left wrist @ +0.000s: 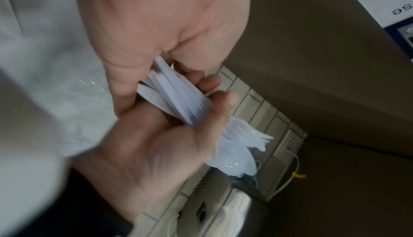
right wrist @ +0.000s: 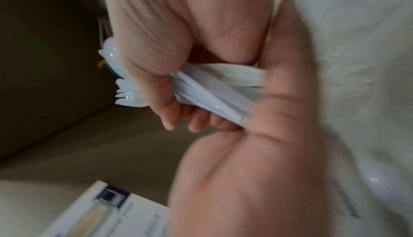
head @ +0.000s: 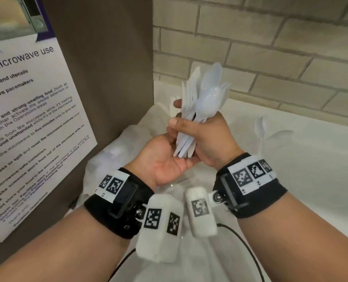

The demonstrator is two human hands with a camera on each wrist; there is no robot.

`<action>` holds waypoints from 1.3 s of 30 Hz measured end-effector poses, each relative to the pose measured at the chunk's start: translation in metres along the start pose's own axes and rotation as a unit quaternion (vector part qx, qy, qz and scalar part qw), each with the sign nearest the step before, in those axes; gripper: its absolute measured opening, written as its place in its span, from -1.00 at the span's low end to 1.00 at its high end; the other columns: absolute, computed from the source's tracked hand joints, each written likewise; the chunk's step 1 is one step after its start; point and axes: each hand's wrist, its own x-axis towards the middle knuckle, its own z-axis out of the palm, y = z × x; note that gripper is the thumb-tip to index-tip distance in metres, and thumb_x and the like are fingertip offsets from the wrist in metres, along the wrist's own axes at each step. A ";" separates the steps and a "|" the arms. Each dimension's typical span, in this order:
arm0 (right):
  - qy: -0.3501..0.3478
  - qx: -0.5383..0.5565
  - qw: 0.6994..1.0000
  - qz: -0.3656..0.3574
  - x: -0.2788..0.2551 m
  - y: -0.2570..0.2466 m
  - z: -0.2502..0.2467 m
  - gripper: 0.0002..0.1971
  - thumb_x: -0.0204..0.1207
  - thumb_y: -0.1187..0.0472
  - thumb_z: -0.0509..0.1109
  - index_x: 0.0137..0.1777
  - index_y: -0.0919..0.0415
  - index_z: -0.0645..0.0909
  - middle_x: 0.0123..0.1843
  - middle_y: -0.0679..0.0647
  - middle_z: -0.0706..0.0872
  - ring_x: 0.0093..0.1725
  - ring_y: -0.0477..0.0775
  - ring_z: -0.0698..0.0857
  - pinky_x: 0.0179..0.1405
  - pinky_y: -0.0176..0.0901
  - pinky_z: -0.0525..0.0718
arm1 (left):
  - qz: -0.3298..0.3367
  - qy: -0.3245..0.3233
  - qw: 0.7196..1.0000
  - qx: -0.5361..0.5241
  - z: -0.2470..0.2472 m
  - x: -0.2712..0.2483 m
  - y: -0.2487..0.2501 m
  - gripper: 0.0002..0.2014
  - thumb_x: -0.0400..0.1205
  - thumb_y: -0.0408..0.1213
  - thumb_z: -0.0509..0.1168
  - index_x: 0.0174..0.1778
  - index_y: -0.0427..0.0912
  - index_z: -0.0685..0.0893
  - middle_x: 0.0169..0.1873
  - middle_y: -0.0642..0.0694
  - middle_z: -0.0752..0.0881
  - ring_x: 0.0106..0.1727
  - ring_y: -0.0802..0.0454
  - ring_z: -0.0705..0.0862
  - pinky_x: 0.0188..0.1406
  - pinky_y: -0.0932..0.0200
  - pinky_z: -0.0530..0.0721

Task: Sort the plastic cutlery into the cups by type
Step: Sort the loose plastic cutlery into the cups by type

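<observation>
Gripping: your right hand (head: 209,139) is curled tightly round a mixed bundle of white plastic cutlery (head: 201,102), thumb and fingers wrapped about the handles.
Bundle position: you hold it upright in the air above the white counter (head: 311,169), in front of the pale brick wall (head: 270,47), with spoon bowls and fork tines fanning out at the top and the handle ends sticking out below your fist.
Left hand: your left hand (head: 165,159) lies palm up just under the bundle, its fingers loosely bent and touching the handle ends; it cups them rather than clamps them.
Wrist views: the left wrist view shows the handles (left wrist: 176,96) running between both palms; the right wrist view shows fork tines (right wrist: 125,90) poking out past your right fingers (right wrist: 170,113). Both views are blurred.
Elsewhere on the counter: a few clear plastic spoons (head: 270,133) stand to the right, well apart from your hands; crumpled clear plastic wrap (head: 116,151) lies beneath and to the left.
Left side: a printed white microwave-use notice (head: 26,98) hangs on the brown panel (head: 108,58).
</observation>
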 end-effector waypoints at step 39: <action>-0.145 -0.318 0.933 0.083 -0.018 0.025 -0.003 -0.83 0.45 0.23 0.47 -0.36 0.14 0.63 -0.51 0.06 0.67 -0.47 0.04 0.68 -0.34 -0.11 0.69 | 0.242 0.017 0.907 0.345 -0.001 -0.013 0.013 -0.70 0.53 -0.09 0.40 0.02 -0.25 0.77 0.05 -0.15 0.82 -0.08 -0.07 0.81 -0.31 0.02 0.77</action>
